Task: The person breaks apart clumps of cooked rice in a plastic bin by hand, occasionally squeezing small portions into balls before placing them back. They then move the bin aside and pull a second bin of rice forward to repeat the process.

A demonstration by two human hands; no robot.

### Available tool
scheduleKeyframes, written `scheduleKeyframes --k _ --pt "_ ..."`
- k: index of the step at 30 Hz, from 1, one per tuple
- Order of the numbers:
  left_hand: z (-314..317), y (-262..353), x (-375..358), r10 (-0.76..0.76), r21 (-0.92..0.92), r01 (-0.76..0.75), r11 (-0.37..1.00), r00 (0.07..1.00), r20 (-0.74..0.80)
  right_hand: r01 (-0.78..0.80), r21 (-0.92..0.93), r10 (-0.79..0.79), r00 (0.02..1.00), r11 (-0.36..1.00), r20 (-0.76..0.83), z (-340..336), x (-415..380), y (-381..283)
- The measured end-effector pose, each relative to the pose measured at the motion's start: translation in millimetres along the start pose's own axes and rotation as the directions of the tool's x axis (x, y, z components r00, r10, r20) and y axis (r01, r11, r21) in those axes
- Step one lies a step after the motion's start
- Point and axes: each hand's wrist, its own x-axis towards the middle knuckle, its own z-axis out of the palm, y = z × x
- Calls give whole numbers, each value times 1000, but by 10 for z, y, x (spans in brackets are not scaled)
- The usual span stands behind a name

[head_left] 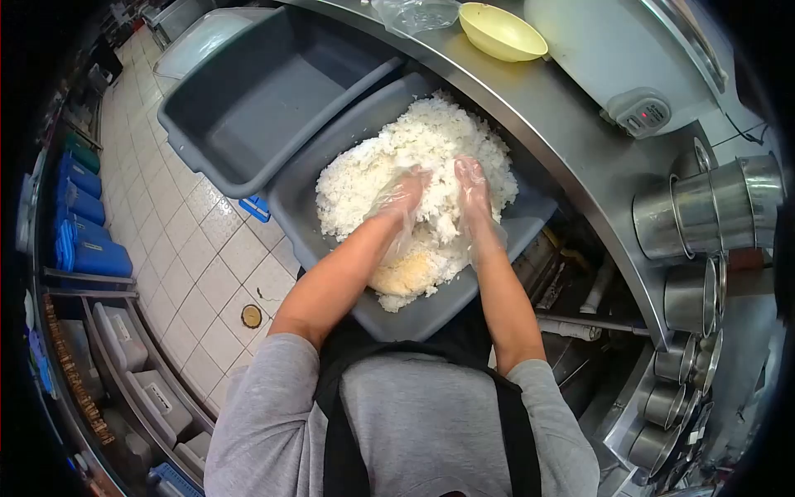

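Note:
A large heap of cooked white rice (364,186) fills much of a grey plastic tub (294,195) in front of my body. Clear, loose plastic gloves cover both hands. My left hand (403,195) is sunk in the middle of the heap, its fingers curled into the rice and partly hidden. Beside it, a short gap to the right, my right hand (472,186) is closed on rice with its fingers bent. Loose grains and clumps lie between the two hands. At the near end of the heap, a patch of rice looks yellowish brown.
A second grey tub (273,99) overlaps the far left rim. A steel counter (530,108) curves along the right, bearing a yellow bowl (503,33), a plastic bag (416,13) and a white rice cooker (596,58). Steel pots (696,207) hang at right; blue bins (95,253) stand left.

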Motion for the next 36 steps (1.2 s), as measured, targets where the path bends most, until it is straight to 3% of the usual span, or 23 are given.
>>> scheduleKeyframes --k 2,3,5,6,7,9,10,11,12,13,14,16,17,19,20,21,22,23,25,29,33,35,36 --pt "-10 276 -205 -163 -325 139 936 986 -48 -175 19 174 984 984 43 258 -239 -447" --pt "134 271 -267 -162 -374 143 916 986 -22 -189 -36 190 981 981 32 186 -321 -448" --pt "8 360 -364 -45 -439 55 897 998 33 223 -368 -164 969 903 185 323 -299 -287" --pt "18 555 -529 -107 -410 96 907 994 -3 333 -564 -245 942 756 227 411 -377 -330" --pt "12 522 -486 -107 -415 96 905 994 -5 333 -566 -242 942 754 232 403 -347 -269" --pt "-16 398 -345 100 130 -127 983 976 192 160 -230 -108 969 960 221 416 -285 -171" --pt "-37 302 -354 463 384 -590 710 802 377 317 -443 -183 930 839 319 404 -324 -325" --pt "4 234 -322 460 383 -589 712 803 380 313 -443 -181 932 840 316 379 -299 -249" --pt "82 312 -383 314 493 -416 764 907 280 112 -116 -85 973 987 213 373 -272 -179" --pt "126 356 -414 161 582 -224 782 974 160 -81 248 45 988 965 149 355 -255 -116" --pt "118 318 -395 181 561 -250 789 967 177 -82 252 46 988 964 145 309 -250 -67" --pt "146 326 -432 219 542 -246 803 969 115 -117 -25 119 980 993 157 289 -284 -175" --pt "157 327 -445 258 517 -244 820 965 46 -118 -23 120 980 993 156 255 -265 -122" --pt "103 239 -314 265 501 -253 828 963 50 -11 252 -39 980 968 195 228 -227 -24" --pt "67 177 -253 275 487 -266 832 960 55 -14 254 -38 979 967 200 216 -239 -31" --pt "50 237 -311 273 488 -263 832 961 53 117 -195 -93 987 974 130 248 -300 -162" --pt "43 372 -413 178 374 -185 909 983 52 192 -609 -174 981 770 88 262 -334 -237" --pt "44 453 -465 84 255 -98 962 994 65 192 -608 -177 981 771 85 257 -332 -242" --pt "58 343 -361 57 157 -60 986 998 26 168 -750 -246 969 640 8 240 -335 -245" --pt "45 434 -392 -54 -60 52 997 998 -25 173 -671 -270 962 721 -42 191 -303 -250" --pt "36 339 -357 -2 -173 2 985 1000 5 95 -630 -236 961 771 -144 116 -260 -299" --pt "120 397 -467 -79 -330 70 941 997 -14 -50 -270 -64 915 962 -398 36 -92 -136" --pt "143 406 -485 -79 -331 70 941 997 -15 -206 -192 93 876 960 -473 -50 -19 -73"
